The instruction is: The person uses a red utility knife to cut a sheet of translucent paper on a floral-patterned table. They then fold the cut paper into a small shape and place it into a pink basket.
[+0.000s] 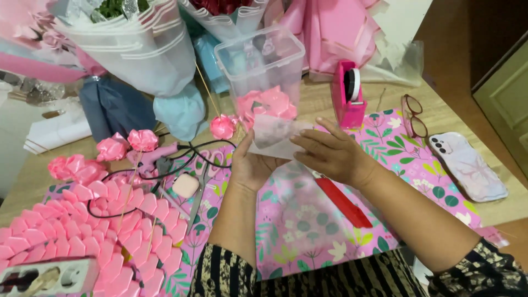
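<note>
My left hand [250, 165] is raised palm up over the pink floral mat [308, 220] and holds a thin translucent sheet [273, 136] by its lower left edge. My right hand [330, 153] lies flat on the sheet's right side, fingers stretched out to the left. Just behind the sheet stands a clear plastic box [263, 66] with pink ribbon flowers [268, 103] in it.
A pink tape dispenser [348, 93], glasses [413, 116] and a phone [467, 165] lie to the right. A red-handled cutter [344, 202] rests on the mat. Left are folded pink ribbon petals [99, 225], ribbon roses on sticks [129, 144], scissors [199, 192], a glue gun [157, 157], a power strip [47, 278] and wrapped bouquets [137, 49].
</note>
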